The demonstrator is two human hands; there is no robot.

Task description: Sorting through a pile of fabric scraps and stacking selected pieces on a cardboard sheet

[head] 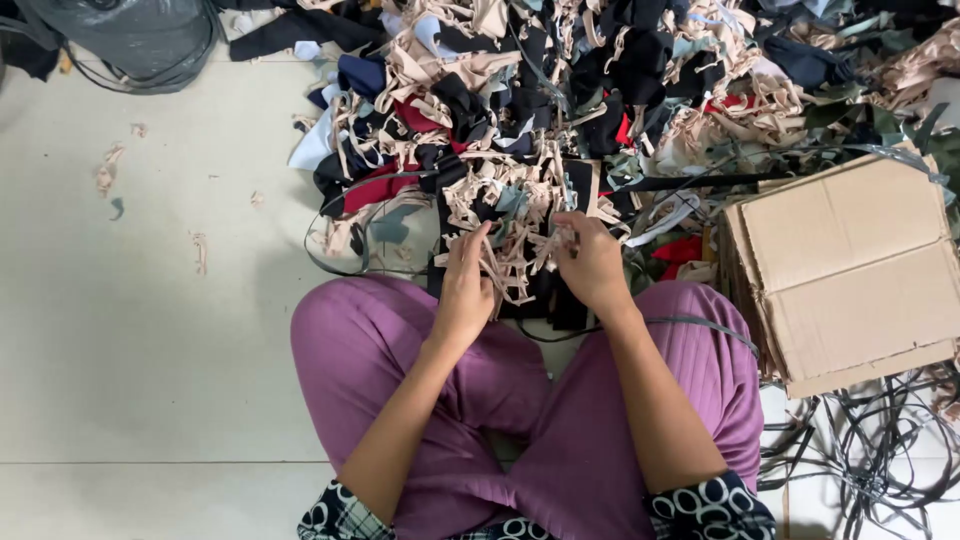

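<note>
Head view: I am sitting cross-legged on a pale tiled floor (150,330), wearing ribbed purple trousers (590,440). My left hand (465,290) is curling partly closed, fingers pinching thin beige fabric strips (515,250). My right hand (592,262) is gripping the same tangle from the other side, fingers bent around the strands. The strips are lying just in front of my knees, at the near edge of a large scrap pile (600,90). They are narrow, limp and looped, forming a soft, net-like tangle of beige cloth. The pile behind is mixing black, red, beige, navy and pale blue offcuts, irregular and crumpled. A flattened brown cardboard box (850,270), matte with creased flaps, is resting beside my right knee. Glossy dark strapping bands (870,450) are coiling near the box. A grey plastic bag (130,40) is standing at the far left.
</note>
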